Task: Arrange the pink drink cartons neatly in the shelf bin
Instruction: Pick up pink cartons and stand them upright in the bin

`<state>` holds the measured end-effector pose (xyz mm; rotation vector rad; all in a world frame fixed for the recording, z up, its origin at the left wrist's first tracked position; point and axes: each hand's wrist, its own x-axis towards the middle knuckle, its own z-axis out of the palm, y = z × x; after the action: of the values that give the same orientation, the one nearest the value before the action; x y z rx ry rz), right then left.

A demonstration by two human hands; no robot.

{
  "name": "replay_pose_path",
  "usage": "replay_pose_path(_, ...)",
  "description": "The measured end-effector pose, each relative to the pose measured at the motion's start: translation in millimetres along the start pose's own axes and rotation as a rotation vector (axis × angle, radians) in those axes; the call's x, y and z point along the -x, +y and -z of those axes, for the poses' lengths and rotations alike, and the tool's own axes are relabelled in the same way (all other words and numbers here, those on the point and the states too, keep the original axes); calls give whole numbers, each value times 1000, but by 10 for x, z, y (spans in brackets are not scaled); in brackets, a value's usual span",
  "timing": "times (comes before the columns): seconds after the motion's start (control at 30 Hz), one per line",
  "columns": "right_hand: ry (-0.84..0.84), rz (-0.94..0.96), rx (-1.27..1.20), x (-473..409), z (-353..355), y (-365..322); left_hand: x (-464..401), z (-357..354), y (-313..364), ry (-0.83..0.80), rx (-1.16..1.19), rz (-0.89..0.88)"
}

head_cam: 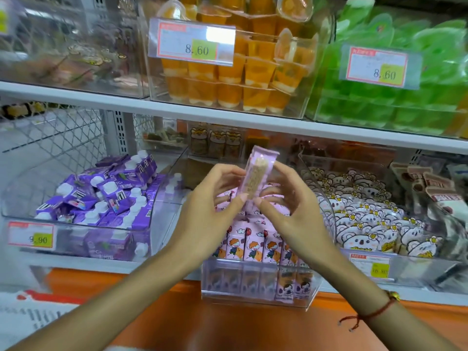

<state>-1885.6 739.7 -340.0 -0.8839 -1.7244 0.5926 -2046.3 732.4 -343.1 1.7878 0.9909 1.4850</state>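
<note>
Pink carton (258, 173) upright, above cartons (255, 245) in bin (258, 296).

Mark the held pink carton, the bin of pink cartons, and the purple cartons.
held pink carton (255, 171): head view, on its narrow side face.
bin (311, 292): head view, clear front wall, right corner.
purple cartons (106, 196): head view, middle of the pile.

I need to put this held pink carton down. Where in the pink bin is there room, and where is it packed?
The front of the pink bin is crowded: upright pink cartons stand in tight rows. Bare room shows only behind them, toward the bin's back left wall beside the purple cartons. Both hands hide the middle, gripping the held carton.
</note>
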Motion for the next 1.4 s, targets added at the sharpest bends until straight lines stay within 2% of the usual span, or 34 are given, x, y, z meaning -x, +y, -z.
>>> replay_pose_path(0.07,53,123,105,17,1,19,18,-7,0,31,-20,-31)
replay_pose_path(0.2,127,197,222,21,23,28,29,-31,32,29,-40,-9)
replay_pose_path(0.3,129,226,247,27,29,24,32,-65,106,4,67,38)
replay_pose_path(0.4,84,241,279,34,31,15,26,-64,147,51,178,107)
replay_pose_path(0.5,-3,185,281,50,27,23,4,-47,136,91,269,142)
replay_pose_path(0.63,-116,-39,146,53,15,61,-9,-34,138,70,372,130)
replay_pose_path(0.73,-61,6,171,41,15,79,-1,-42,126,51,363,116)
replay_pose_path(0.83,26,87,256,18,26,71,11,-58,112,95,308,82)
replay_pose_path(0.93,19,83,258,9,35,83,-21,-33,108,152,231,26)
replay_pose_path(1.1,-135,-129,422,24,24,232,-126,209,3,280,19,-146)
replay_pose_path(1.17,-248,-215,499,38,38,318,-127,291,-88,251,-134,-176)
replay_pose_path(1.23,-341,-219,606,63,50,372,-132,337,-180,208,-235,-165)
replay_pose_path(1.4,-388,-156,719,71,42,389,-191,362,-289,58,-514,-180)
